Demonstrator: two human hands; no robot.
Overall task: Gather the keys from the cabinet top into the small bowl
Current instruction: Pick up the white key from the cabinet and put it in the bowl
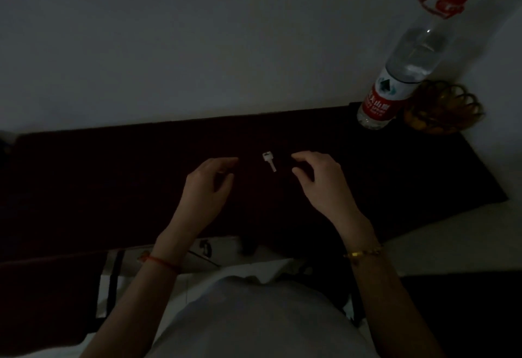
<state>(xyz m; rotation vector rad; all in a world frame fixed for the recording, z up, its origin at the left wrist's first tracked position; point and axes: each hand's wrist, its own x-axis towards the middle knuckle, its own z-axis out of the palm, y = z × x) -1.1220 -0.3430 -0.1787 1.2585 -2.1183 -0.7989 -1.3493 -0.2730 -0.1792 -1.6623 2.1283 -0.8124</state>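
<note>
The scene is very dim. A single pale key lies flat on the dark cabinet top, roughly midway along it, with its square head toward the wall and its blade angled toward the person. No other key can be made out in this light.

The left hand hovers just to the left of the key, its fingers loosely curled and its thumb and forefinger apart; the grip holds nothing. The right hand hovers just to the right of the key, fingers bent downward with the thumb held away from them, and its grip is likewise empty and apart. Neither hand touches the key, which sits in the gap between them.

A red string circles the left wrist, and a gold bracelet circles the right wrist.

At the far right end of the cabinet top, near the wall, stands a clear water bottle with a red cap and red label (partly filled, it seems). Just beside it, to its right, sits the small bowl, amber in colour with a looped, openwork rim; its contents cannot be told. The bowl is well apart from the key.
</note>
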